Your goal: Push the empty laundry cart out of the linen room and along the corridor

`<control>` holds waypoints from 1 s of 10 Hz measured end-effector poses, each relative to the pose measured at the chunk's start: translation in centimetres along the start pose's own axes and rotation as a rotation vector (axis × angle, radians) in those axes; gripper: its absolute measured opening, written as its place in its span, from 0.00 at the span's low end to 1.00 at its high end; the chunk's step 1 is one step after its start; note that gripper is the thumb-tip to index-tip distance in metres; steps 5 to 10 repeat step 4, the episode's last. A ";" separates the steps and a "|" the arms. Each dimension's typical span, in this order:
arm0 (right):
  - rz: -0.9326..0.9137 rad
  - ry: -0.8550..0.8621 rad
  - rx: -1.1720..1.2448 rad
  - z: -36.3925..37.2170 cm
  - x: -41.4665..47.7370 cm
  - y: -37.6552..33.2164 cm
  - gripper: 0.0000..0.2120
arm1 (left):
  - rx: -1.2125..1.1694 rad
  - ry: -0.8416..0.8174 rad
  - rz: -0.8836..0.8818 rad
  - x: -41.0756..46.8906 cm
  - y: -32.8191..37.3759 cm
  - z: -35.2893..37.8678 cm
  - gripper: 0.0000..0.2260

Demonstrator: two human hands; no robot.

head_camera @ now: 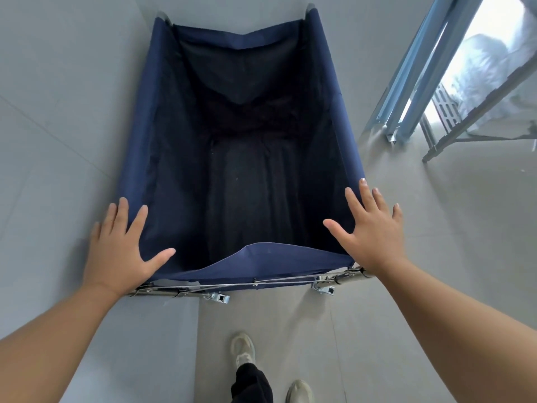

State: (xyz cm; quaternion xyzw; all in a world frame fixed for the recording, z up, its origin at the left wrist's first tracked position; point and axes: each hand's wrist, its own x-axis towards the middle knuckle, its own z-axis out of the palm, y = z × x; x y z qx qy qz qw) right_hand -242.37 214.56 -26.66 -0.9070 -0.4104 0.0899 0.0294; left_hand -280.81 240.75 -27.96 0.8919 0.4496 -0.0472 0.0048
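Laundry cart [162, 135]: navy fabric bag on a metal frame, empty, dead centre on the tiled floor [436, 228]. Left hand [122, 251] and right hand [374, 231] lie flat, fingers splayed, on its near corners, gripping nothing. Wall [58, 82] tight along the left; metal rack [421, 82] far right, open floor between.

A pale grey tiled floor [436, 228] fills the scene, with a plain grey wall [58, 82] on the left. At far right stands a metal shelving rack [418, 91] with slotted uprights, holding white bundles [488, 68] that are blurred. Near the bottom, two light sneakers [243, 349] and a dark trouser leg [251, 383] show.
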 end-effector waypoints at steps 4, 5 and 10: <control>-0.240 0.248 1.228 -23.4 -1.3 -8.4 0.38 | -0.935 0.412 -0.021 1.6 10.0 -21.1 0.43; -0.240 0.248 1.228 -23.4 -1.3 -8.4 0.38 | -0.935 0.412 -0.021 1.6 10.0 -21.1 0.43; -0.240 0.248 1.228 -23.4 -1.3 -8.4 0.38 | -0.935 0.412 -0.021 1.6 10.0 -21.1 0.43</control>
